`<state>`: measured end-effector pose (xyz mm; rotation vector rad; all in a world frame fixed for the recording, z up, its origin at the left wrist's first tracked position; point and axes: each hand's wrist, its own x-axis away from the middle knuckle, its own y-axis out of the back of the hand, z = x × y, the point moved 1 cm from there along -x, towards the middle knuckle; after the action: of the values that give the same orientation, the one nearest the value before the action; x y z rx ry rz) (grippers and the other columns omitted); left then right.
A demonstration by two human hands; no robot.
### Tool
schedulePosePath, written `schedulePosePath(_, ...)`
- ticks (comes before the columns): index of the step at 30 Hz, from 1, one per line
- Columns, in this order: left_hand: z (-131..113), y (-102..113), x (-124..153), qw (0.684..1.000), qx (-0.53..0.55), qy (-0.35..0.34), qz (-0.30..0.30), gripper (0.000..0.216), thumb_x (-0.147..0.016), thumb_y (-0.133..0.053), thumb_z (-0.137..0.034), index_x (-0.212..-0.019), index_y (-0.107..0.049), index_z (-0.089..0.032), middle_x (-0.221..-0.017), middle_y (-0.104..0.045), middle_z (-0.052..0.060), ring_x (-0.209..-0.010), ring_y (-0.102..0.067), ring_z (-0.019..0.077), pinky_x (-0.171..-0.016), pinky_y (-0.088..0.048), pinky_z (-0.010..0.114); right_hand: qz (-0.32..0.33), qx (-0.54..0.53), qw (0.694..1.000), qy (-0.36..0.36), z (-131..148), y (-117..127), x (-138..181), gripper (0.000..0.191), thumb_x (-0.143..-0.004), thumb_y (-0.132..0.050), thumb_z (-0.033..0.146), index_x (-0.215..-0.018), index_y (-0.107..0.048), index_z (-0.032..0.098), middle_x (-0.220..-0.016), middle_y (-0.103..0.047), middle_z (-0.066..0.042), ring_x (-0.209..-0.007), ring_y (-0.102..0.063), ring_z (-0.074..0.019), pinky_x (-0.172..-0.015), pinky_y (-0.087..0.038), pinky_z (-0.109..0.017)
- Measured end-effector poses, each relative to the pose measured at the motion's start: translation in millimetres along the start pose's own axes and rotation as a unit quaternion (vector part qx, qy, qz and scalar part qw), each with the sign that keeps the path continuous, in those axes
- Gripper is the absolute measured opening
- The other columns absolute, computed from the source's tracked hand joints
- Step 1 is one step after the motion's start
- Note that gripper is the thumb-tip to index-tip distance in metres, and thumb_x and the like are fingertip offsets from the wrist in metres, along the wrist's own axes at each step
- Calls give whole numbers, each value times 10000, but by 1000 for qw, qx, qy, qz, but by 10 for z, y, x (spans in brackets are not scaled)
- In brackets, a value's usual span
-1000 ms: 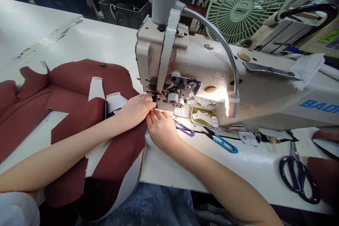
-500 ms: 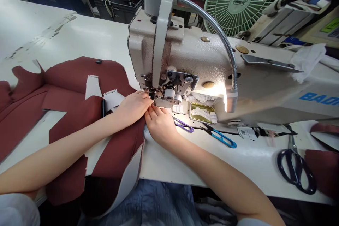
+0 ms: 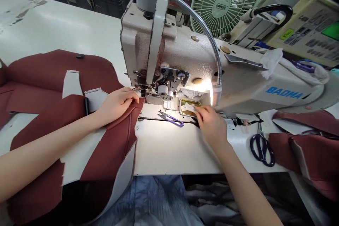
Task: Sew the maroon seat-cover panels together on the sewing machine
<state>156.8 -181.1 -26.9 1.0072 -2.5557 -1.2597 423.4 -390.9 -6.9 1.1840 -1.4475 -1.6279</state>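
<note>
My left hand (image 3: pixel 118 106) is closed on the edge of a maroon sewn cover (image 3: pixel 127 123), beside the presser foot area of the sewing machine (image 3: pixel 143 42). The cover has a pale backing and lies across the left of the table. My right hand (image 3: pixel 213 123) is apart from the cover, at the right rim of a small gold tin (image 3: pixel 182 111). Its thumb and fingers are drawn together by white slips (image 3: pixel 188 107) in the tin; what they pinch is unclear. Purple thread snips (image 3: pixel 172 119) lie left of this hand. Dark blade tips show beside it, the rest hidden.
Dark-handled scissors (image 3: pixel 262 148) and more maroon pieces (image 3: pixel 315 152) lie at the right. A lamp on a flexible metal neck (image 3: pixel 209 30) lights the work area. A green fan (image 3: pixel 222 5) and a control box (image 3: pixel 307 30) stand behind the machine.
My right hand has left the cover's edge by the needle and moved right to the tin. My left hand stays on the cover, which has shifted slightly. The view has turned right.
</note>
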Motion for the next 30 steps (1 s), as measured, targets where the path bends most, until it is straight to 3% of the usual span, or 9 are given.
schedulePosePath(3, 5, 24, -5, 1000, 25, 4, 3, 277, -857, -378, -185, -776, -642, -201, -922, -633, 31, -849, -603, 171, -795, -476, 292, 19, 52, 998, -10, -26, -107, -24, 271, -981, -460, 255, -947, -720, 187, -997, -696, -66, -635, -558, -147, -527, -250, -273)
schedulePosePath(8, -17, 31, -1, 999, 40, 3, 13, 258, -861, -410, -215, -796, -660, -208, -946, -648, 30, -894, -608, 183, -849, -482, 323, 7, 59, 998, 3, 21, -172, -43, 296, -983, -454, 249, -851, -709, 179, -942, -685, -46, -621, -510, -123, -525, -202, -266)
schedulePosePath(15, 22, -2, 5, 999, 19, -32, 8, 286, -887, -410, -224, -859, -694, -213, -970, -659, 45, -968, -605, 200, -903, -490, 350, -65, 38, 997, -17, 0, -101, -30, 299, -988, -446, 260, -857, -697, 166, -912, -683, -46, -634, -533, -122, -565, -270, -268)
schedulePosePath(20, 28, -10, 7, 998, 11, -58, 6, 289, -897, -407, -205, -859, -693, -212, -943, -659, 40, -967, -597, 198, -903, -486, 353, -28, 37, 999, -21, 55, -146, -62, 283, -987, -459, 291, -924, -715, 187, -955, -689, -49, -626, -550, -125, -541, -249, -276)
schedulePosePath(30, 29, -13, 3, 998, 6, -70, 8, 286, -893, -406, -181, -837, -685, -215, -929, -660, 29, -972, -592, 193, -880, -481, 334, -42, -17, 999, -22, -27, -195, -51, 330, -994, -429, 314, -953, -736, 203, -981, -709, -42, -732, -605, -153, -593, -342, -270)
